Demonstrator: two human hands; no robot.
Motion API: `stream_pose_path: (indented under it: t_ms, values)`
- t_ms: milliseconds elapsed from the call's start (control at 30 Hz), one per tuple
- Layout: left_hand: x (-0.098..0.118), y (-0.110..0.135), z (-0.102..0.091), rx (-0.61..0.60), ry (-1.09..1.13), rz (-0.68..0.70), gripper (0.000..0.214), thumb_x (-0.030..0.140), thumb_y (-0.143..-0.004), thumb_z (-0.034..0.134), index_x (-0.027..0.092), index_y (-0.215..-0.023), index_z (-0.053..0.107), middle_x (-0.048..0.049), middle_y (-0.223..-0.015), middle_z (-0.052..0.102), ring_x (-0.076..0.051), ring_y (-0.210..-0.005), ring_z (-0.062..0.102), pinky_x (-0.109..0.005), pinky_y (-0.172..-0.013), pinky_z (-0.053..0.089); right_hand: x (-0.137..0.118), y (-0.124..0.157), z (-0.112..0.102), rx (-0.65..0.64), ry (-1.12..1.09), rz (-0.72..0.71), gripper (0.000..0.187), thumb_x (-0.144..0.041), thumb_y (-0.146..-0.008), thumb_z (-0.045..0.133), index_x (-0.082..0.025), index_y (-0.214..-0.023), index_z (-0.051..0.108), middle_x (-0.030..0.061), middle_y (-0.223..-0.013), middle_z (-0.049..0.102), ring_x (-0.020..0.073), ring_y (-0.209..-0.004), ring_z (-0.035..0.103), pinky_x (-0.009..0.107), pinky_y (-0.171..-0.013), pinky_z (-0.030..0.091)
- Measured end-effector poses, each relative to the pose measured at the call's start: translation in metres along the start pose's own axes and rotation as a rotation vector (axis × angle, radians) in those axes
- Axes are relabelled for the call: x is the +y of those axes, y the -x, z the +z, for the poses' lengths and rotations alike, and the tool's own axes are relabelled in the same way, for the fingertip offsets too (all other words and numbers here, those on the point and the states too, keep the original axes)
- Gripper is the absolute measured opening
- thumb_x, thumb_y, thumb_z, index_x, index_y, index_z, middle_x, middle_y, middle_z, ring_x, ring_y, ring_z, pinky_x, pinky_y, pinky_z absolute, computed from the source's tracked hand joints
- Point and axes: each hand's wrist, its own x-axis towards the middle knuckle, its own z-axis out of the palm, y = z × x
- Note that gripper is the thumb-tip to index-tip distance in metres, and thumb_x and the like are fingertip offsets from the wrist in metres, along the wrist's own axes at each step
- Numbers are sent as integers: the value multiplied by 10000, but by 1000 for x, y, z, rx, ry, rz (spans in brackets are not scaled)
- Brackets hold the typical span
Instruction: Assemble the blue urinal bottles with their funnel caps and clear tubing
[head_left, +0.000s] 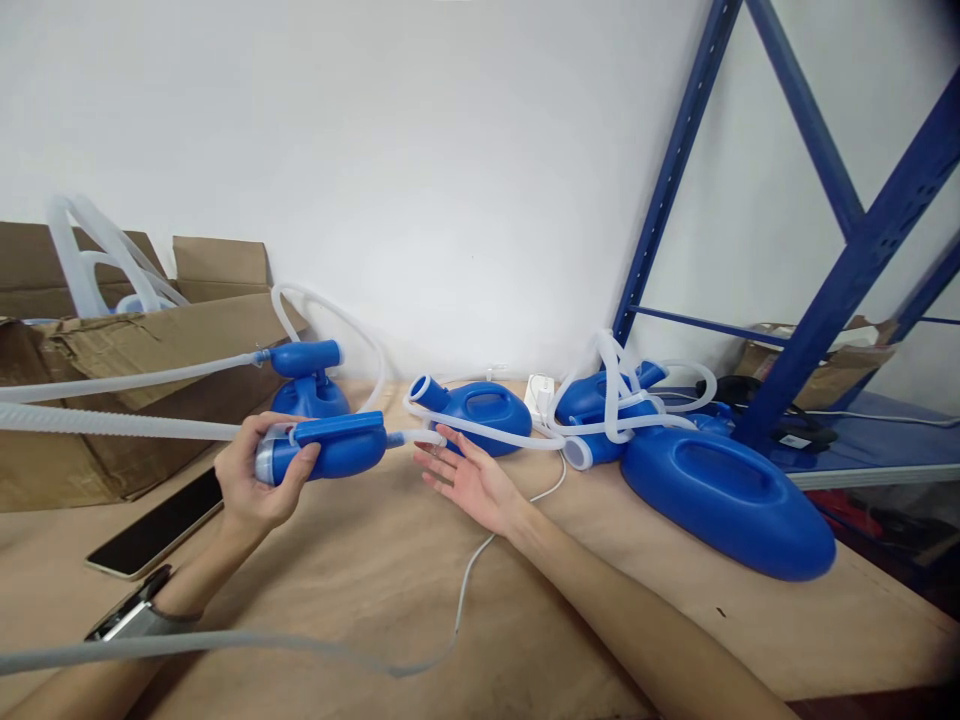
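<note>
My left hand (255,480) is wrapped round a blue plastic bottle (330,447) with a grey cap, held sideways above the table. A ribbed translucent hose (112,422) runs from it off to the left. A thin clear tube (416,437) leaves its right end. My right hand (466,477) is open, palm up, with its fingers stretched under that thin tube, just right of the bottle. Behind stand a second blue bottle (309,378) with a hose, a third (480,412), and a large blue bottle (724,497) wound with tubing.
A torn cardboard box (150,380) with hoses sits at the left. A phone (154,528) lies flat near my left wrist. A white cable (465,590) snakes across the wooden table (390,600). Blue metal shelving (847,260) stands at the right, with a white charger (538,392) by the wall.
</note>
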Motion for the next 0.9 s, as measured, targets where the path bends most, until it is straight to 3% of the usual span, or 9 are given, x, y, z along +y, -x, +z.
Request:
stream_pose_path:
  t_ms: [133,267,633,900]
  values:
    - [-1,-6,-6,-89,41,72,171,374,-837,695,239,-929,648,-3,-859,755,-204,-696,698,-332,-655,566,14,-1,2,-20,86,-26,425,-395,-812,851,-236,-1164,675,75,-1132,774,235,-1070,737,368,-938,519]
    - [2,-2,-2,-144,44,117,149,333,-851,691,231,-949,645,-4,-869,762,-196,-697,708,-304,-655,572,27,-1,11,-13,113,-51,464,-401,-739,911,-239,-1116,694,46,-1024,781,212,-970,750,335,-859,530]
    - [6,9,11,-106,31,-53,146,362,-877,674,228,-901,621,46,-762,662,-133,-606,602,-242,-585,494,30,1,13,7,306,-188,737,-407,-785,871,-273,-1438,559,42,-1025,790,190,-925,762,322,-846,540]
    - [5,8,11,-113,25,-79,164,379,-862,681,226,-889,627,38,-773,671,-141,-618,609,-249,-591,496,37,0,11,-35,272,-197,775,-380,-793,862,-305,-1483,516,22,-1039,775,201,-926,763,350,-860,545]
